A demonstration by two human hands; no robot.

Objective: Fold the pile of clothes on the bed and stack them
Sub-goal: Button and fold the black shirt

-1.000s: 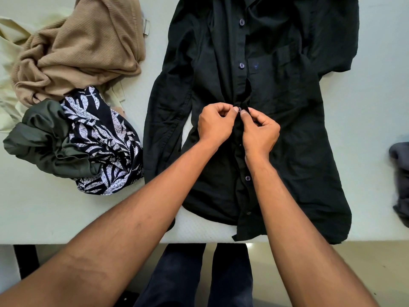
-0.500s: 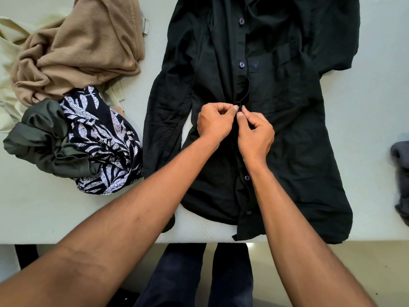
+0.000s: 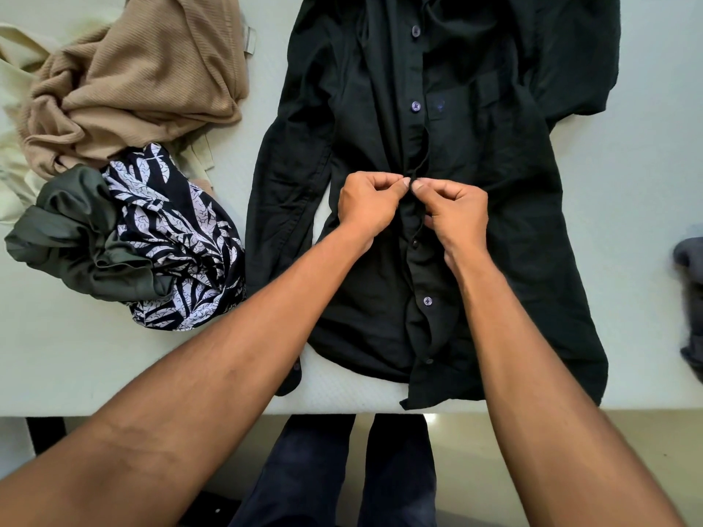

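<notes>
One wide, pale bed surface [image 3: 646, 146] fills the view from above, and a long-sleeved black button-up shirt [image 3: 513, 222] lies face up across its middle, collar away from the person and hem at the near edge. To the left sits the unfolded pile: a tan ribbed knit top [image 3: 144, 81], an olive green garment [image 3: 68, 237] and a navy cloth printed with white leaves [image 3: 178, 237], all crumpled together. A dark grey garment [image 3: 690, 260] shows at the right edge. The left hand [image 3: 367, 205] and right hand [image 3: 458, 209] meet at mid-chest, fingers curled, each pinching an edge of the shirt's front opening. This looks like fastening a middle button before folding; the small purple button [image 3: 415, 106] above appears closed. Next, the button must be pushed fully through its hole, then the shirt smoothed flat. Compared with a second ago, both hands remain at the same spot, the right rolled slightly outward.
</notes>
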